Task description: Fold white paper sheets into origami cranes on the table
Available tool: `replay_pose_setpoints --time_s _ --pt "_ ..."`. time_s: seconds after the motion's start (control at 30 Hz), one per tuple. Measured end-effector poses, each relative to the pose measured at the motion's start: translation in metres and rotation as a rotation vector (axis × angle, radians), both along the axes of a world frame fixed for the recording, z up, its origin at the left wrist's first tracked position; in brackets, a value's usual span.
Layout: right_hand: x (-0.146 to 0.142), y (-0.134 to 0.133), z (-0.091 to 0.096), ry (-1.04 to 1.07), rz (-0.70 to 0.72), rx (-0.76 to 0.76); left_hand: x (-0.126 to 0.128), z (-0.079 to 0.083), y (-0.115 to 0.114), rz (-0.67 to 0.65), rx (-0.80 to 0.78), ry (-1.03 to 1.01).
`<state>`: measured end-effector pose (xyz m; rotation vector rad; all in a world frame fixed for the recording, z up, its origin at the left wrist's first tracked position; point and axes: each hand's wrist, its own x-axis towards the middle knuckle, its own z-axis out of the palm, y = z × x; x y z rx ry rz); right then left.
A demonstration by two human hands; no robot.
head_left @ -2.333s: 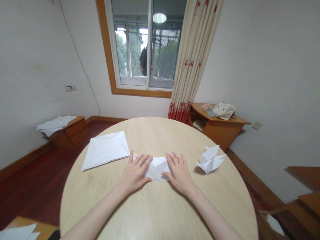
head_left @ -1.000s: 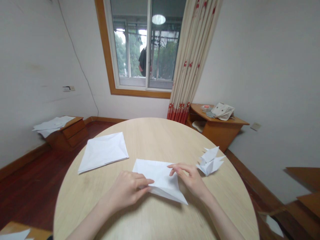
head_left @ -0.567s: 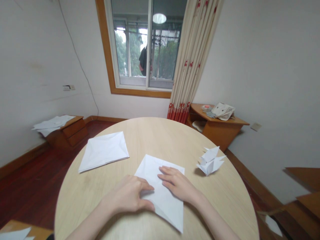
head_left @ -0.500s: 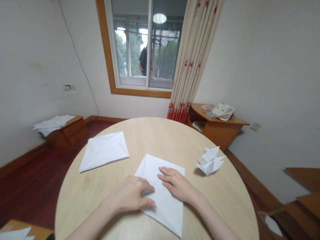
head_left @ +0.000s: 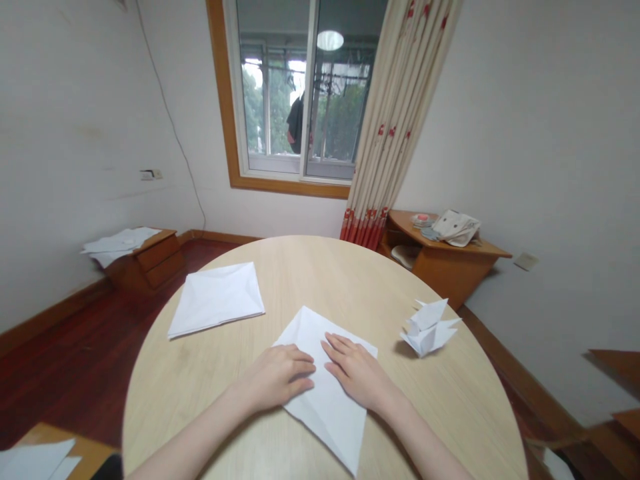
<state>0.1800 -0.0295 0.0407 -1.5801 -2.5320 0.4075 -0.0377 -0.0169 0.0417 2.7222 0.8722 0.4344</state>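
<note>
A white sheet of paper point(head_left: 333, 413) with crease lines lies on the round wooden table point(head_left: 295, 273), turned cornerwise to me. My left hand point(head_left: 285, 377) rests over its left edge, palm down, fingers stretched across the paper. On the upper right part of the same sheet lies my right hand point(head_left: 355, 370), flat with its fingers extended. Neither hand grips anything. To the right stand folded white paper pieces point(head_left: 429, 330) with pointed tips, close together. A stack of white paper point(head_left: 217, 299) lies at the table's far left.
Behind the table, a corner desk point(head_left: 450, 267) holds a pale bag point(head_left: 457, 228) and small items. A low drawer cabinet point(head_left: 157, 263) at left carries more paper. A curtain point(head_left: 385, 147) hangs beside the window. More white sheets point(head_left: 37, 460) lie at lower left.
My left hand has settled flatter onto the paper, its thumb and fingers closer together. My right hand stays nearly in place on the sheet. The whole view has shifted slightly.
</note>
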Motion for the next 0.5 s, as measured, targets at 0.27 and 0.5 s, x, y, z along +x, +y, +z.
replay_pose_setpoints --time_s 0.27,0.5 --pt "-0.004 -0.007 0.014 -0.087 -0.019 0.025 -0.003 -0.001 0.004 0.07 0.003 0.012" --pt "0.003 -0.006 0.014 -0.02 0.062 -0.017 -0.01 -0.012 0.013 0.088 -0.176 0.015"
